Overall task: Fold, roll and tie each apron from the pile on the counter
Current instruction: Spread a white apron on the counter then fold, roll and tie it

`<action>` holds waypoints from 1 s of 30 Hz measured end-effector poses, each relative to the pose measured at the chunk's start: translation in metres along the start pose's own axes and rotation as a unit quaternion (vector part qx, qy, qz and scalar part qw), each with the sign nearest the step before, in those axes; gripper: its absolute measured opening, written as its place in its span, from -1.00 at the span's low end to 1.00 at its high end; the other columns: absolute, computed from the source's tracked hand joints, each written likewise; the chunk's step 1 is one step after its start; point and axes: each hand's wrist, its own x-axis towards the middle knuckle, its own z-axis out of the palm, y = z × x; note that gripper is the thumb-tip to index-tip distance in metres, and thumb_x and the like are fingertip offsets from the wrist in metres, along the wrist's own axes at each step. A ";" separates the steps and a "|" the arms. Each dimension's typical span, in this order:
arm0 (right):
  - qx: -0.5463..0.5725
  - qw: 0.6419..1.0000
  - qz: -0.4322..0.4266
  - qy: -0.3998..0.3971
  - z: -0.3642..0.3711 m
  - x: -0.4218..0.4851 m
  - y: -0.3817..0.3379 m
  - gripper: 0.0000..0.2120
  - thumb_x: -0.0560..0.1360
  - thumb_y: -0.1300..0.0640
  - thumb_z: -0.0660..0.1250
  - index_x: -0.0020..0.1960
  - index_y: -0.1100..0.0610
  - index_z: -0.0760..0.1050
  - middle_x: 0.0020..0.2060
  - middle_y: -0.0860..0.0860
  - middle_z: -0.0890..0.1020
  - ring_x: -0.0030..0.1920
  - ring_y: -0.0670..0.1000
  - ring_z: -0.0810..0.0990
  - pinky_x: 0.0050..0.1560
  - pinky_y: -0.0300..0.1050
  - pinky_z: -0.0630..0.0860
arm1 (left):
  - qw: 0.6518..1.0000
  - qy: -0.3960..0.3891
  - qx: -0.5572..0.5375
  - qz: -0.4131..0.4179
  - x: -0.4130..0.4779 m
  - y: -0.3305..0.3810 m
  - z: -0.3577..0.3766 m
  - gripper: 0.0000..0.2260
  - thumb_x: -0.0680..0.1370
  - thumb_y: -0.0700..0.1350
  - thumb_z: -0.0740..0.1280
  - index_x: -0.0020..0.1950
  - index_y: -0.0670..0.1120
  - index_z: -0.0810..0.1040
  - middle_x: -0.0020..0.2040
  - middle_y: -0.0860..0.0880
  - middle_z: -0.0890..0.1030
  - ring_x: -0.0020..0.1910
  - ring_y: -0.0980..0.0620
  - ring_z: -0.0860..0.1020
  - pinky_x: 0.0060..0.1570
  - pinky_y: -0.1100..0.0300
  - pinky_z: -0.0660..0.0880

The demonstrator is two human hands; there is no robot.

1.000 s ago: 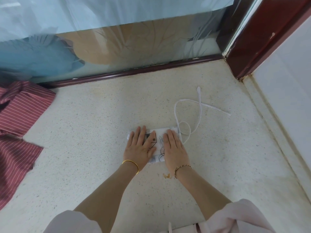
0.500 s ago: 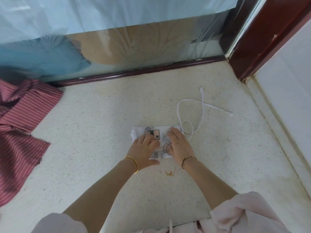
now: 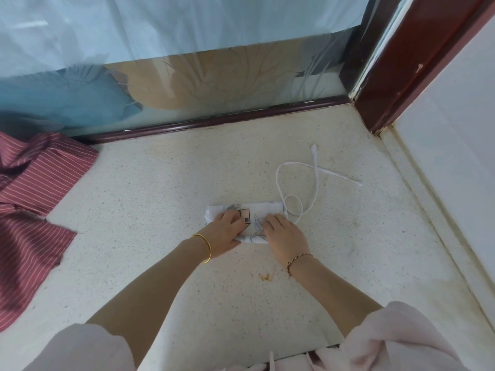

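A white printed apron [image 3: 263,209] lies as a small folded bundle on the speckled counter [image 3: 150,199]. My left hand [image 3: 224,235] curls its fingers over the bundle's left half. My right hand [image 3: 284,236] does the same on the right half, fingertips tucked onto the cloth. The apron's white strings [image 3: 316,180] trail loose in loops from the bundle's right end toward the back right. The near edge of the bundle is hidden under both hands.
A crumpled red striped apron pile [image 3: 32,188] covers the counter's left side. A dark rail [image 3: 214,121] and glass pane close the back, and a white wall [image 3: 455,162] the right. A small orange stain [image 3: 265,276] marks the counter near my right wrist.
Both hands lay flat with straight fingers on the bundle a second ago. They have drawn back toward me and the fingers have curled onto the cloth. The bundle looks a little thicker.
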 end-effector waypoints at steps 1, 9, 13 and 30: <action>0.016 0.999 0.001 0.027 0.000 0.000 0.001 -0.58 0.01 0.18 0.63 -0.15 0.18 0.64 -0.17 0.10 0.67 -0.15 0.10 0.66 -0.25 -0.13 0.60 | 1.000 0.001 -0.014 0.000 0.000 0.000 -0.002 -0.76 0.57 -0.08 0.26 0.20 -0.13 0.41 0.32 -0.12 0.29 0.26 -0.15 0.34 0.22 0.06 0.39; 0.166 0.982 -0.030 -0.085 -0.029 0.004 0.024 -0.88 0.57 0.11 0.22 -0.09 0.15 0.43 -0.11 0.10 0.44 -0.09 0.05 0.42 -0.16 -0.17 0.25 | 0.977 -0.066 -0.190 -0.070 -0.009 -0.001 -0.022 -0.78 0.46 0.04 0.37 -0.07 -0.07 0.45 -0.14 0.02 0.48 -0.19 0.01 0.48 -0.19 0.18 0.44; 0.253 0.957 0.009 -0.145 -0.040 0.016 0.028 -0.82 0.56 0.08 0.25 -0.01 0.22 0.45 -0.22 0.04 0.43 -0.13 0.01 0.39 -0.22 -0.18 0.20 | 0.982 -0.071 -0.139 -0.109 -0.019 -0.015 -0.030 -0.73 0.46 0.02 0.41 0.04 -0.06 0.45 -0.06 0.01 0.48 -0.06 0.01 0.47 -0.08 0.21 0.39; 0.174 0.953 0.134 -0.209 -0.040 0.051 0.017 -0.58 0.54 -0.03 0.26 0.32 0.12 0.32 0.24 0.12 0.34 0.14 0.16 0.49 0.04 -0.09 0.38 | 0.898 0.113 -0.288 -0.313 0.005 -0.014 -0.008 -0.81 0.56 -0.04 0.23 0.00 -0.13 0.29 -0.34 -0.04 0.43 -0.37 -0.02 0.39 -0.33 0.14 0.38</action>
